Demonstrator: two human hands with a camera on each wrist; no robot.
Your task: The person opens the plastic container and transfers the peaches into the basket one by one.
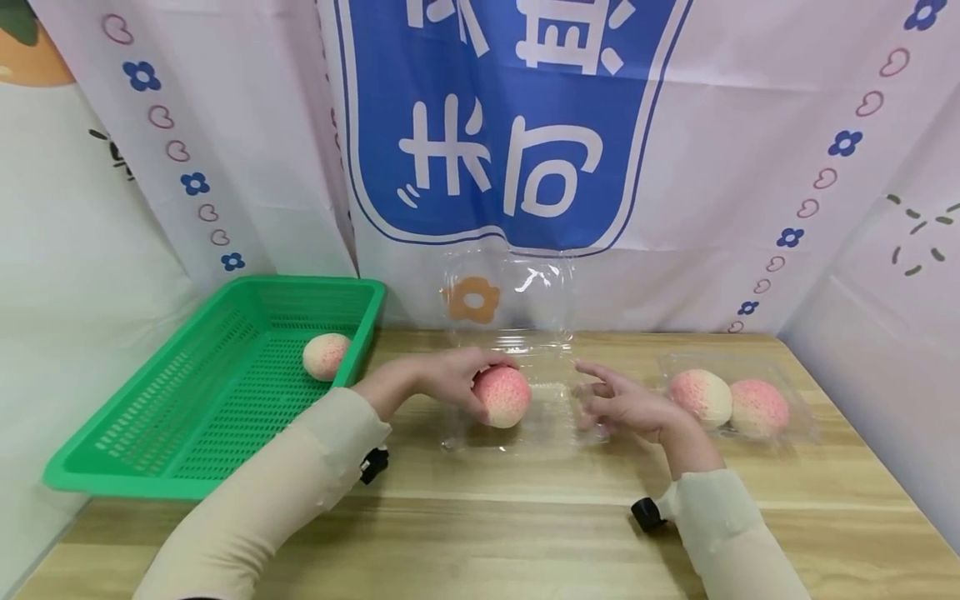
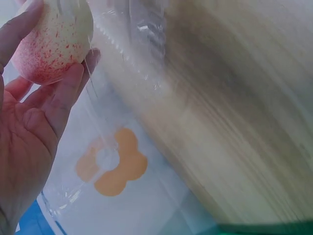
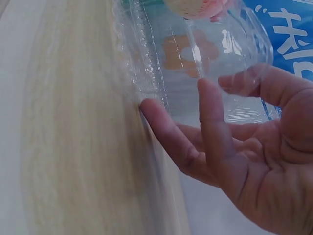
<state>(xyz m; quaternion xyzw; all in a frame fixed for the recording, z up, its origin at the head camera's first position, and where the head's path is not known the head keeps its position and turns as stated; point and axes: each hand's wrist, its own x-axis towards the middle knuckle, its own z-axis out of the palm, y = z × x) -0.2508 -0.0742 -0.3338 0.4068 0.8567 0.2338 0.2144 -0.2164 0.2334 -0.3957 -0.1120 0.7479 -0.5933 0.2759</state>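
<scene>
My left hand (image 1: 456, 379) grips a pink and cream toy peach (image 1: 504, 398) over the left part of a clear plastic clamshell box (image 1: 551, 417). The left wrist view shows thumb and fingers curled round that peach (image 2: 56, 44). The box's lid (image 1: 517, 292) stands raised at the back, against the curtain. At the box's right side is my right hand (image 1: 626, 402), its fingers spread and loosely bent with nothing held. In the right wrist view, the fingertips of this hand (image 3: 244, 147) are by the edge of the clear plastic (image 3: 142, 63); whether they touch it I cannot tell.
A green plastic basket (image 1: 225, 400) on the left has one peach (image 1: 326, 357) inside, near its right wall. On the right, another clear box (image 1: 806, 417) contains two peaches (image 1: 759, 408). Behind the wooden table (image 1: 510, 533) hangs a white printed curtain (image 1: 697, 208).
</scene>
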